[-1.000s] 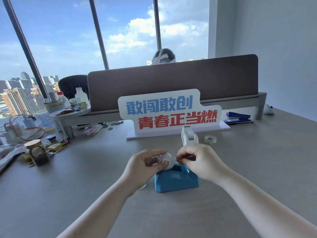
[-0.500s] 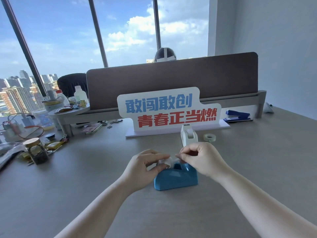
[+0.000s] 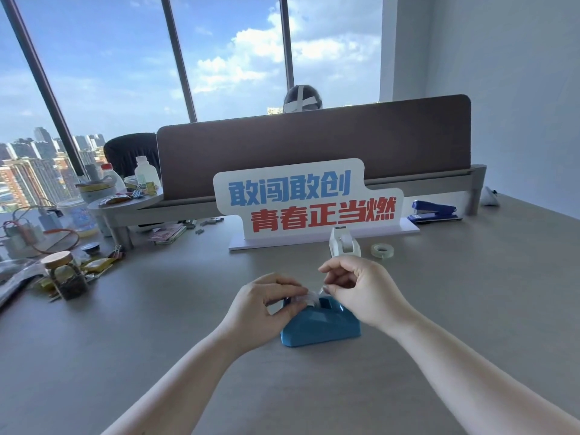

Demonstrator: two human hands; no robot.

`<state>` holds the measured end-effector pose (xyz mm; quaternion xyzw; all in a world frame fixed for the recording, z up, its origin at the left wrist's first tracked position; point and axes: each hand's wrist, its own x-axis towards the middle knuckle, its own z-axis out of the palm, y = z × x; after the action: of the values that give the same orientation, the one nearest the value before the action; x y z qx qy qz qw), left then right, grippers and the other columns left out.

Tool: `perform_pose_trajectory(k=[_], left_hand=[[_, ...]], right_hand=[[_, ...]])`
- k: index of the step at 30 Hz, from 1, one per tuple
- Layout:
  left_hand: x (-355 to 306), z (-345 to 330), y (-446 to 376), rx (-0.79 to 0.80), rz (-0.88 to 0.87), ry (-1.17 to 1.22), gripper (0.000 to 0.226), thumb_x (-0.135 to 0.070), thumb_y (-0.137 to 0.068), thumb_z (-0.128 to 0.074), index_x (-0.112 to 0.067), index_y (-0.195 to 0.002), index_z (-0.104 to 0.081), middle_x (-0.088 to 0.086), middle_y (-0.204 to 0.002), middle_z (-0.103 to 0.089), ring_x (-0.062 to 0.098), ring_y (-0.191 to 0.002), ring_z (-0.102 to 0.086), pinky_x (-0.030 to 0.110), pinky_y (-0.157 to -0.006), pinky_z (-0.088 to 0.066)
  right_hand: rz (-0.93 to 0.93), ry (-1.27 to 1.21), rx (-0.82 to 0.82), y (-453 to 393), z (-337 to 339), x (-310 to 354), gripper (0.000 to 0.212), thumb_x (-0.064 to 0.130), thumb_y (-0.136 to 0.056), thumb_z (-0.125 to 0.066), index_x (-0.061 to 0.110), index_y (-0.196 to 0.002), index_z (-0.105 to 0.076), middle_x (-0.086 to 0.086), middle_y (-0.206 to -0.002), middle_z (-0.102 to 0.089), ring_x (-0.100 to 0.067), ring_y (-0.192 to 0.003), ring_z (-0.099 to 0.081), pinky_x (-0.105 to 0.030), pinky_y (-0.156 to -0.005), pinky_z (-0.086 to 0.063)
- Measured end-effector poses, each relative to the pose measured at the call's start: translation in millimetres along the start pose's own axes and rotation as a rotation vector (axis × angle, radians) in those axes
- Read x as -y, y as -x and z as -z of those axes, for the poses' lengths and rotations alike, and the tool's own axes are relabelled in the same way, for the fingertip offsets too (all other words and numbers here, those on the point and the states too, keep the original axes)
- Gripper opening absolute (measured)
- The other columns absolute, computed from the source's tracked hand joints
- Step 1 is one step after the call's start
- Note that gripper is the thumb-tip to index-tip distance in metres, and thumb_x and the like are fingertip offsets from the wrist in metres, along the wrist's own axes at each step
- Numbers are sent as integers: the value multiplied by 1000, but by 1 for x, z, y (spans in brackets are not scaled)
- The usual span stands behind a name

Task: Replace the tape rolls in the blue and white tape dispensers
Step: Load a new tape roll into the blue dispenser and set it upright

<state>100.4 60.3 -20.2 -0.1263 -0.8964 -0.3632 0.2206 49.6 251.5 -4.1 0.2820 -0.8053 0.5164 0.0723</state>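
Note:
The blue tape dispenser point(image 3: 320, 326) stands on the grey desk in front of me. A clear tape roll point(image 3: 306, 299) sits low in its top slot, and my left hand point(image 3: 266, 304) pinches it from the left. My right hand point(image 3: 357, 287) hovers over the right end of the blue dispenser with thumb and forefinger pinched together; whether they hold a tape end I cannot tell. Behind my hands stands the white tape dispenser point(image 3: 343, 243), with a loose clear tape roll point(image 3: 382, 250) lying flat to its right.
A white sign with blue and red characters point(image 3: 309, 199) stands behind the dispensers. A blue stapler point(image 3: 434, 210) lies at the back right. A lidded glass jar point(image 3: 64, 274), clips and clutter fill the left. A person sits behind the brown partition point(image 3: 314, 146).
The tape roll went from above the blue dispenser down into its slot. My right hand lifted slightly off the roll, still pinched.

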Motion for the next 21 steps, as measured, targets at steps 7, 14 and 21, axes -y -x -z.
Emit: perform_pose_trajectory(k=[7,14,21], left_hand=[[-3,0,1,-3,-3,-14,19,-22,-78,-71,-25,-96,-75,-18,-97,-65,4,-94,-62,24,-85,-54],[-3,1,1,3,16,-2,20,-23,-77,-73,-24,-96,-75,-17,-97,-66,4,-93,-63,25,-86,-55],[-3,1,2,12,20,-19,21,-22,-77,-72,-24,-97,-74,-16,-99,-66,2,-94,-62,22,-85,-53]], right_hand=[[-32,7,-56,1,10,0,22,1,-78,-71,18,-92,-68,0,-80,-70,-14,-77,-67,-13,-73,-53],[-75,12,-134,2,24,0,19,1,-77,-71,17,-88,-68,1,-79,-68,-17,-77,-66,-16,-73,-53],[-123,24,-177,-1,39,-6,19,-1,-76,-71,13,-87,-69,-6,-80,-71,-19,-75,-71,-24,-73,-55]])
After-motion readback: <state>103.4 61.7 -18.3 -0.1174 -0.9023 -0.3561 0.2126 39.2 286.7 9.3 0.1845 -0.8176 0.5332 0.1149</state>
